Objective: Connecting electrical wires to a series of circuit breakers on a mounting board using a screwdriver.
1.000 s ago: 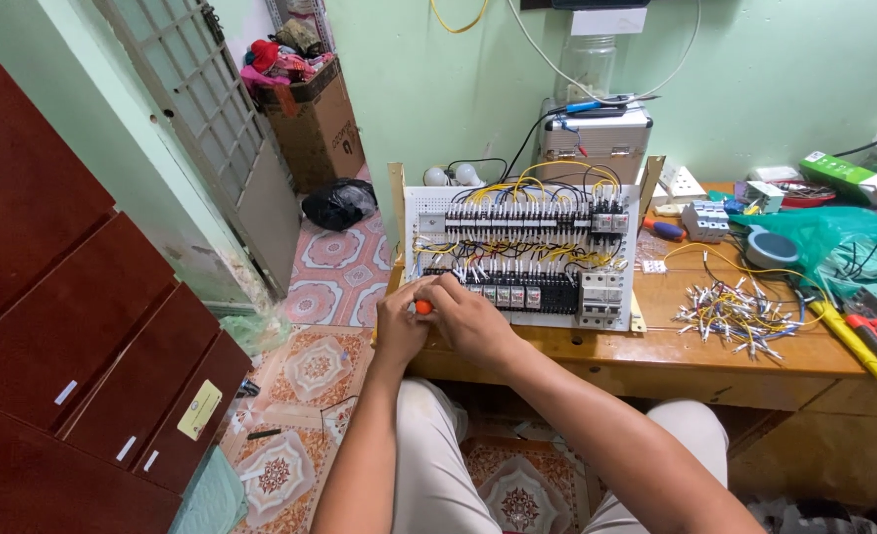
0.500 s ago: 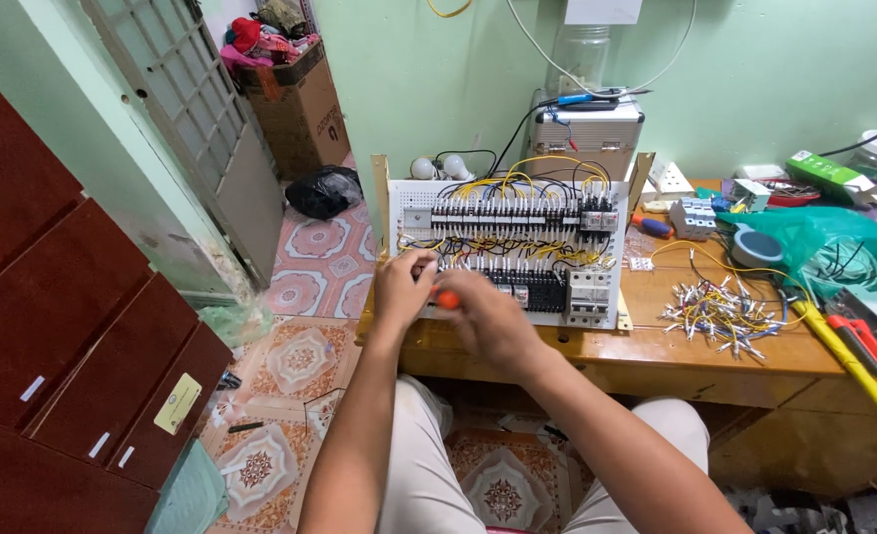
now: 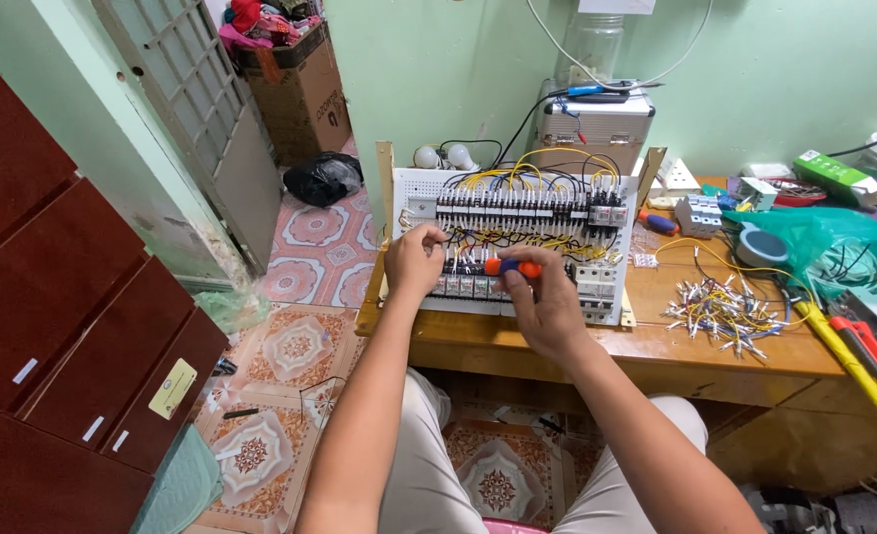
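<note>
Screwdriver in right hand grip, closed; left hand fingers pinched on wiring panel, near desk edge.

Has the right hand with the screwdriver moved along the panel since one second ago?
Yes. The right hand and screwdriver went rightwards along the panel, from its left edge toward the middle of the lower terminal row.

Screwdriver handle orange-blue; panel white, yellow-black wires; floor tiles pink floral; wall pale green.
</note>
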